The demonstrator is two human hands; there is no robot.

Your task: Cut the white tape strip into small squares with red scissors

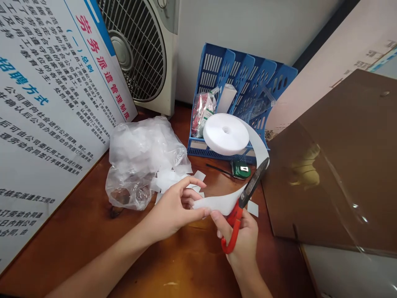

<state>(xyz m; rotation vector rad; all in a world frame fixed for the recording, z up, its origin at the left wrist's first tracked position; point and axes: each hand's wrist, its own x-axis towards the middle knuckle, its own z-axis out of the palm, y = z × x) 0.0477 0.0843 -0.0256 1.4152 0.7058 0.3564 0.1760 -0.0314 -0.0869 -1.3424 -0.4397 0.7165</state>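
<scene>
A roll of wide white tape [226,134] sits in front of the blue file rack, its free length curving down on the right. That white tape strip [220,203] runs behind the scissors to my left hand [178,203], where its end lies between the thumb and curled fingers; the index finger is raised apart. My right hand [245,236] grips red-handled scissors [237,219], their dark blades pointing up and right across the strip. The two thumb tips nearly meet at the strip's lower edge. Cut white pieces [169,181] lie beyond my left hand, and one piece [252,208] lies right of the scissors.
A clear plastic bag [145,149] with white contents lies at left. Behind it stands a fan [172,62]. The blue file rack [214,76] holds small packages. A green tape measure [241,169] lies before it. A printed board [46,103] and brown panel [335,165] flank the table.
</scene>
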